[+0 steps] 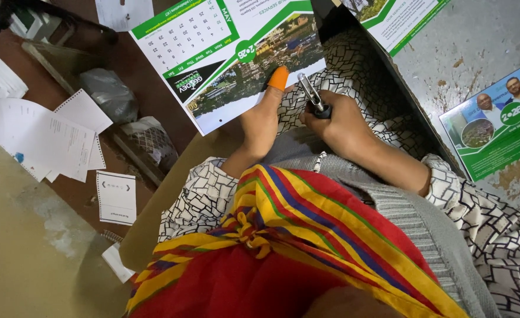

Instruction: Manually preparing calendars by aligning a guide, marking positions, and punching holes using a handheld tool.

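A striped cloth [295, 235] in red, yellow and green lies across the person's lap at the near edge. Just beyond it, the left hand [260, 121] presses down on the lower edge of a calendar sheet [230, 53]; its thumb wears an orange rubber cap [278, 77], and thumb and fingers pinch the sheet's corner, so the hand is closed on the paper. Just beside it, the right hand [339, 121] is curled tight round a metal tool [311, 94] with a dark grip, the shiny end pointing up toward the sheet's edge. The sheet, green and white with a date grid and a waterside photo, lies partly over the patterned lap and partly over the brown floor. To the right, on a grey worn surface, lies another green printed sheet [495, 126]. Far left, loose white papers [54, 138] and a small perforated slip [117, 197] lie scattered, with a crumpled plastic bag [110, 91] near them.
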